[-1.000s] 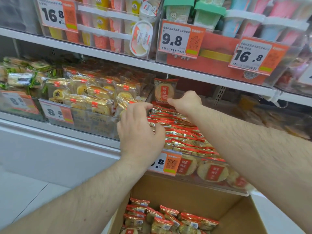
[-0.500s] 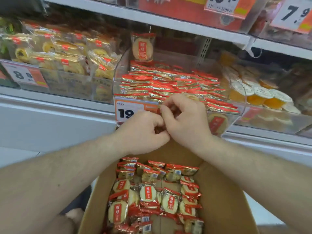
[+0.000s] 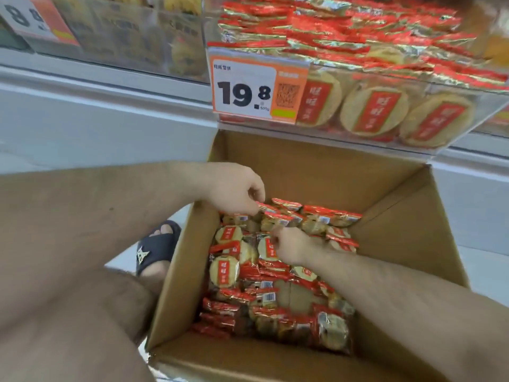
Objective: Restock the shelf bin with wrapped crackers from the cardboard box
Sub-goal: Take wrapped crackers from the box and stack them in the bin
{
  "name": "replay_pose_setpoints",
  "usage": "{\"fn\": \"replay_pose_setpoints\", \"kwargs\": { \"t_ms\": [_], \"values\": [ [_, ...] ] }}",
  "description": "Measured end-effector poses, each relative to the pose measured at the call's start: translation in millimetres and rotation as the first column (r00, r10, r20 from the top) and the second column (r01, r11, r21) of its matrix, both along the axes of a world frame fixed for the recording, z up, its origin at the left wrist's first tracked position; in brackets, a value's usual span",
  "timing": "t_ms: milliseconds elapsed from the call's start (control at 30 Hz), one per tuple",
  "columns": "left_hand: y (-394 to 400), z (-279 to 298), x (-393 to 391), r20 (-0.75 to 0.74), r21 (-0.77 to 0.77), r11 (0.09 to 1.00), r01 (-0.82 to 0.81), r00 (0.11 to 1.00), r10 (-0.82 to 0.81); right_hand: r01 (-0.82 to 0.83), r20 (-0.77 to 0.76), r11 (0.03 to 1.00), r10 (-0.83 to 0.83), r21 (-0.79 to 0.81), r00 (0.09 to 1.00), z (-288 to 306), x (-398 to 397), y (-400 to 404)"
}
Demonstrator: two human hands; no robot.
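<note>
The open cardboard box (image 3: 399, 244) stands on the floor below the shelf, with several red-and-gold wrapped crackers (image 3: 224, 271) loose in its bottom. My left hand (image 3: 234, 188) reaches in over the far left corner and pinches the red edge of one packet (image 3: 265, 207). Lower and nearer the middle, my right hand (image 3: 293, 245) curls its fingers round another packet (image 3: 266, 248). Directly above the box, the clear shelf bin (image 3: 484, 99) is heaped to the rim with the same crackers (image 3: 344, 28).
An orange-and-white price tag reading 19.8 (image 3: 248, 92) hangs on the bin's front left. A neighbouring clear bin (image 3: 132, 37) of yellow snacks sits to the left. My foot in a black sandal (image 3: 157, 246) and my bare leg (image 3: 68, 326) are left of the box.
Both hands have come down from the front of the shelf bin into the box and closed on packets. The view has tilted down and moved closer to the box.
</note>
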State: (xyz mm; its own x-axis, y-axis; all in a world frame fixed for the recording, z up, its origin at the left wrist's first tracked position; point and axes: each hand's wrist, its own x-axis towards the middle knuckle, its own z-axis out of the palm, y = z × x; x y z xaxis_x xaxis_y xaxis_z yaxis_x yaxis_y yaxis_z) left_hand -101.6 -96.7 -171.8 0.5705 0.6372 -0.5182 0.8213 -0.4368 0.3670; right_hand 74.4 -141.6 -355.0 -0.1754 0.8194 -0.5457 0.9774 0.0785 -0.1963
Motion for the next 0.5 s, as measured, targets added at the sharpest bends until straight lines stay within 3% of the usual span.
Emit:
{"fn": "replay_pose_setpoints", "kwargs": {
  "t_ms": [133, 267, 400, 500],
  "values": [
    [-0.8, -15.3, -3.3, -0.017, -0.089, 0.995, -0.032, 0.999, 0.031, 0.101, 0.165, 0.990, -0.085, -0.094, 0.983, -55.1, -9.2, -11.8],
    [-0.2, -20.7, -2.6, -0.030, -0.135, 0.989, -0.059, 0.998, 0.056, 0.000, 0.193, 1.000, 0.006, -0.028, 0.981, -87.6, -5.0, -24.5],
    [0.0, -18.4, -3.5, -0.048, -0.175, 0.978, -0.114, 0.993, 0.107, -0.055, 0.080, 0.993, 0.046, 0.103, 0.996, -71.5, 7.6, -31.7],
    [1.5, -20.4, -1.0, -0.041, -0.155, 0.947, -0.282, 0.959, 0.279, 0.141, -0.056, 0.953, -0.131, 0.269, 0.990, -29.4, 18.8, -30.2]
  ]
}}
